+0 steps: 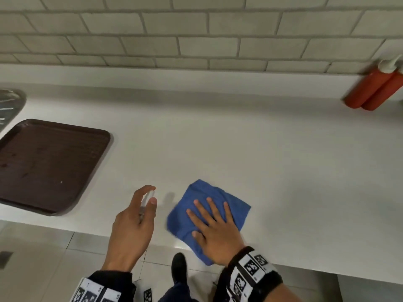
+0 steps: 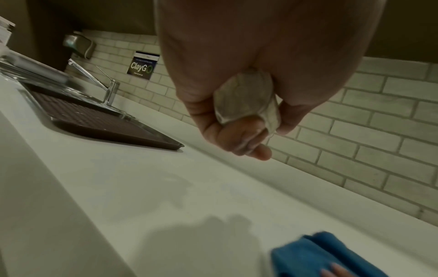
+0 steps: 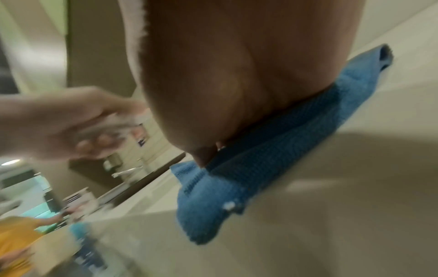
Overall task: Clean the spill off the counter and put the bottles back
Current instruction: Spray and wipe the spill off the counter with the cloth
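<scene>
My right hand lies flat with spread fingers on a folded blue cloth near the front edge of the white counter. The right wrist view shows the palm pressed onto that blue cloth. My left hand hovers just left of the cloth and grips a small clear spray bottle, index finger curled over its top. In the left wrist view the clear bottle sits inside the curled fingers. Two red squeeze bottles with white caps stand at the far right against the tiled wall.
A dark brown tray lies on the counter at the left, next to a steel sink with a faucet. The tiled wall runs along the back. A dark shoe shows on the floor below the counter edge.
</scene>
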Demonstrator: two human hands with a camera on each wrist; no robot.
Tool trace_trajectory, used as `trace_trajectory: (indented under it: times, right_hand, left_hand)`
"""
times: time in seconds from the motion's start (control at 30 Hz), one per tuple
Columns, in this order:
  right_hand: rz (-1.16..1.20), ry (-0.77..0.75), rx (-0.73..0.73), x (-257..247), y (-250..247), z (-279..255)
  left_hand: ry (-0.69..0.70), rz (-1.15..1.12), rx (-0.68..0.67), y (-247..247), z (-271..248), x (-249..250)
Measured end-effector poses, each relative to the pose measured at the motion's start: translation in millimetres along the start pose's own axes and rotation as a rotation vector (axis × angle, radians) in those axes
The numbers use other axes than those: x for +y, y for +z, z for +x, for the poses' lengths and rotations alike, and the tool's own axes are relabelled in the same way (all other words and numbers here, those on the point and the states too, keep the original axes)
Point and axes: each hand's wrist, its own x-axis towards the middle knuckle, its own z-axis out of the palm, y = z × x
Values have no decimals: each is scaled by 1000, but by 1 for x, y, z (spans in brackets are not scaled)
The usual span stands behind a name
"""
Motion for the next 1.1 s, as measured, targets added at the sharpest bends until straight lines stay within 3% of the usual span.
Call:
trace_trajectory:
  times: [0.2,0.43,0.8,1.0,1.1]
  right_hand:
    - [82,307,15,95,-22,9]
    - [126,527,-5,86,-53,84]
    - [169,508,-110,43,-104,259]
    - [78,308,-67,-13,-79,248]
    - [53,279,-85,-12,-80,245]
  left_hand:
    - [18,2,-4,-3,5,-6]
    - [79,-32,-57,-17,50,-10]
    - [132,-27,-119,-56,122,-42]
    - [147,-52,-135,-70,159,-48]
    - [178,-36,-157,-67,178,-40]
